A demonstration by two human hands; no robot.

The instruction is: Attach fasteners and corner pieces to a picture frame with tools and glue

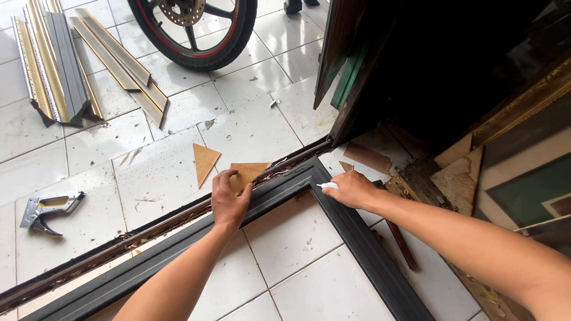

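Here the black frame corner (312, 172) lies between both hands (229, 199).
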